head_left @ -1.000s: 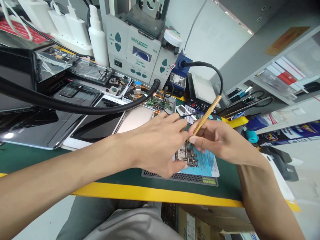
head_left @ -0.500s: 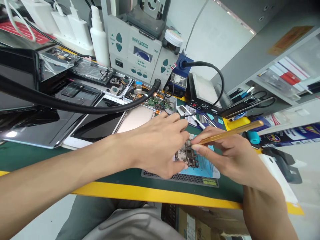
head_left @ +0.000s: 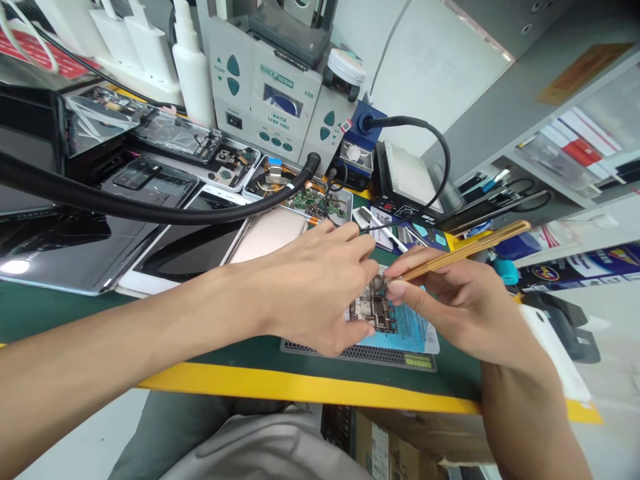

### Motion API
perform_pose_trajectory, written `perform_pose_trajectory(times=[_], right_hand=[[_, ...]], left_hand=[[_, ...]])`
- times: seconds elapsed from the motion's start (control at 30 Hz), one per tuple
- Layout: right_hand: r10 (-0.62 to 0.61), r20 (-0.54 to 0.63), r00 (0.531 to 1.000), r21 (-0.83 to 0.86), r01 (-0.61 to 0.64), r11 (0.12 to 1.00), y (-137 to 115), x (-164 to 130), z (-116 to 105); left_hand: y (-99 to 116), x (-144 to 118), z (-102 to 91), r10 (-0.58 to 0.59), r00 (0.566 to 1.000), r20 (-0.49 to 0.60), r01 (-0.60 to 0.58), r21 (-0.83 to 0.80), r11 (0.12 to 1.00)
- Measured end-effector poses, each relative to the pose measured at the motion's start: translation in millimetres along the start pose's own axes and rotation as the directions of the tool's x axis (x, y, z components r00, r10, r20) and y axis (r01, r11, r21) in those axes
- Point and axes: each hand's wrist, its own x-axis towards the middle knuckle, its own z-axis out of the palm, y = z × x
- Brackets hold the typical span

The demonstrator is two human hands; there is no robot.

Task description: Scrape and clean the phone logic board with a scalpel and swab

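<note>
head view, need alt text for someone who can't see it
Two bare hands work over a small circuit board on a blue mat: the left hand steadies it while the right hand holds a gold tool to it. Behind stand a grey rework station and opened phones.

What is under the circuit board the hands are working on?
The circuit board lies on a blue mat, over a grey perforated pad. The left hand hides the board's left part.
</note>
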Motion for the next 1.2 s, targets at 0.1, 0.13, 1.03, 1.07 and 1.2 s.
perform_pose_trajectory(times=[0.1,0.13,1.03,1.07,1.2], right_hand=[[0.033,0.001,0.999,0.066,-0.033,0.997,0.0,-0.3,1.5],[0.045,-0.003,0.999,0.097,-0.044,0.994,-0.4,-0.7,1.5],[-0.13,-0.225,0.966,-0.047,0.122,0.991,-15.2,-12.8,-3.7],[-0.137,-0.223,0.965,-0.054,0.128,0.99,-14.6,-13.1,-3.5],[-0.149,-0.225,0.963,-0.066,0.137,0.988,-13.1,-13.6,-2.4]], left_hand=[[0.9,-1.1,1.3,-0.008,1.0,-0.01,0.007,-0.018,1.0],[1.4,-1.6,1.6,-0.013,1.0,-0.02,0.012,-0.027,1.0],[7.8,-1.4,0.7,0.114,0.982,-0.151,-0.12,-0.028,0.992],[8.0,-1.4,1.0,0.114,0.982,-0.149,-0.12,-0.029,0.992],[8.4,-0.6,2.1,0.118,0.981,-0.154,-0.123,-0.024,0.992]])
